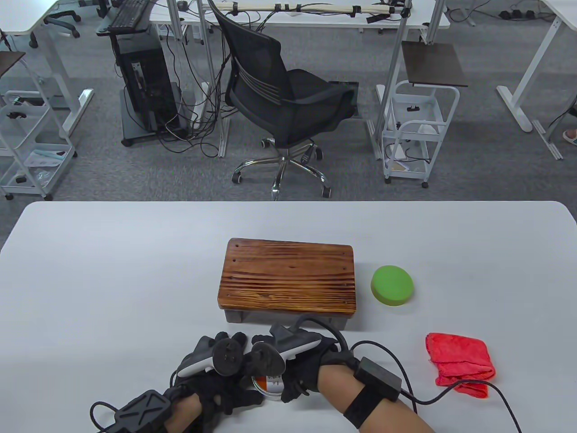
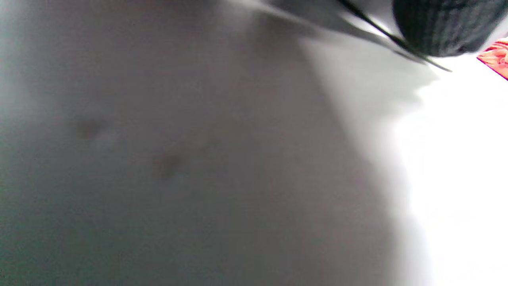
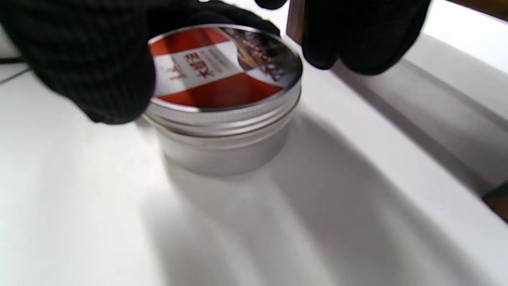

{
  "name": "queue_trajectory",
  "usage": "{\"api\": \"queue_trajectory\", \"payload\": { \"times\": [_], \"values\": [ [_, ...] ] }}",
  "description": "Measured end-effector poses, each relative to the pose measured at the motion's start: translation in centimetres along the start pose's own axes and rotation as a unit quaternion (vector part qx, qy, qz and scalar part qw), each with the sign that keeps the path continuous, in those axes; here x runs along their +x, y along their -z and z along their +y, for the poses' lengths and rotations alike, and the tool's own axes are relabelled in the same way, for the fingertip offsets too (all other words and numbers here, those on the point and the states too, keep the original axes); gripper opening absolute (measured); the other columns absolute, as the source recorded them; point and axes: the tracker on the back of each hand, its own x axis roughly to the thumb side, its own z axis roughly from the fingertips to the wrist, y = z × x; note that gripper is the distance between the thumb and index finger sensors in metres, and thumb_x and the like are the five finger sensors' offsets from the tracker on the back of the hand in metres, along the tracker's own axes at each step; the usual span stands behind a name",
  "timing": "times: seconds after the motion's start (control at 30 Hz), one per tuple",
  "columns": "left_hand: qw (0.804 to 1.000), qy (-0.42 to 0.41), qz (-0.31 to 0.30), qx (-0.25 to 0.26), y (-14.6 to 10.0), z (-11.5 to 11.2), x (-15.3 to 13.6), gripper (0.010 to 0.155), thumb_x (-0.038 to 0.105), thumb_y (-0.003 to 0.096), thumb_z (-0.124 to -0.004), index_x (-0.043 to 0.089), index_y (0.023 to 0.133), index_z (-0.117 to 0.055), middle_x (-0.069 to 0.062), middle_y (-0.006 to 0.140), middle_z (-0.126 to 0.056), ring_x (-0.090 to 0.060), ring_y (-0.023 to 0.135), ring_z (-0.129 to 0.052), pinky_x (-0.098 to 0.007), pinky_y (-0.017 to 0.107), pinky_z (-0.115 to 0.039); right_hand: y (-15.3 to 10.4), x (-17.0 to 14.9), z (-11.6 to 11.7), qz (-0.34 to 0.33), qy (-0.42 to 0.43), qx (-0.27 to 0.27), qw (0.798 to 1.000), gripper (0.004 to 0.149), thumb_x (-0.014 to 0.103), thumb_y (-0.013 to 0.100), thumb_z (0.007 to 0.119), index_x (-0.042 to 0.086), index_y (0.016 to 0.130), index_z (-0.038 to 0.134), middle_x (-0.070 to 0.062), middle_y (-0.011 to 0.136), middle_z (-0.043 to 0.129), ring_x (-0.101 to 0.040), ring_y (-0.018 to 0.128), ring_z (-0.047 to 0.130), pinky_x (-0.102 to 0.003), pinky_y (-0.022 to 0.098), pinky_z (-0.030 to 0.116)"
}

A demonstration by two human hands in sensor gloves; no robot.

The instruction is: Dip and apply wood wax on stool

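Aluminium tin [image 3: 226, 119] with a red and white label sits on the white table [image 1: 112, 270], lid [image 3: 222, 67] on, between both gloved hands. Right hand [image 1: 293, 361] has its fingers [image 3: 357, 35] curled over the lid rim from above, thumb on the near side, gripping it; looks like a twist-off hold, so the step in hand is likely opening the tin before any dipping. Left hand [image 1: 216, 383] is pressed in against the tin from the other side, probably to stop the body turning, but its fingers are hidden under the tracker and the left wrist view shows only blurred table, so cannot tell if they wrap the tin.

Brown wooden stool [image 1: 288, 277] stands just beyond the fingertips, top bare and facing up, close enough to wax without moving it. Green round sponge [image 1: 392, 285] lies right of the stool, well apart from the fingers, untouched. Red cloth [image 1: 460, 364] is bunched to the right of the right wrist. 0 wax on the stool yet by my read; task is at its start.
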Motion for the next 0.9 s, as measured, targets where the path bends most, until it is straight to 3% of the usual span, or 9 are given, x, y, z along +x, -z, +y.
{"api": "queue_trajectory", "payload": {
  "times": [0.23,0.5,0.9],
  "values": [
    [1.000,-0.001,0.000,0.000,0.0,0.0,0.0,0.080,0.076,0.0553,-0.066,0.049,0.109,-0.014,-0.012,0.114,0.022,-0.051,0.094,0.024,-0.080,0.056,0.005,0.7,0.3,0.6,-0.009,-0.011,0.003,1.000,0.069,0.050,0.048,0.095,0.045,0.100,0.049,0.005,0.110,0.049,-0.029,0.094,0.076,-0.045,0.067,0.082],
    [1.000,0.000,-0.001,-0.001,0.0,0.0,0.0,0.078,0.076,0.0557,-0.064,0.050,0.109,-0.014,-0.012,0.114,0.022,-0.051,0.094,0.025,-0.080,0.056,0.006,0.3,0.4,1.2,0.013,0.003,-0.013,1.000,0.068,0.053,0.049,0.091,0.041,0.101,0.049,0.000,0.109,0.051,-0.030,0.090,0.078,-0.043,0.065,0.083],
    [1.000,0.003,0.002,-0.001,0.0,0.0,-0.1,0.082,0.076,0.0548,-0.065,0.047,0.109,-0.011,-0.011,0.114,0.022,-0.051,0.094,0.025,-0.080,0.056,0.005,0.1,1.5,1.6,0.140,0.032,-0.054,0.988,0.073,0.068,0.047,0.080,0.031,0.103,0.051,-0.007,0.101,0.062,-0.021,0.068,0.091,-0.031,0.046,0.091]
  ]
}}
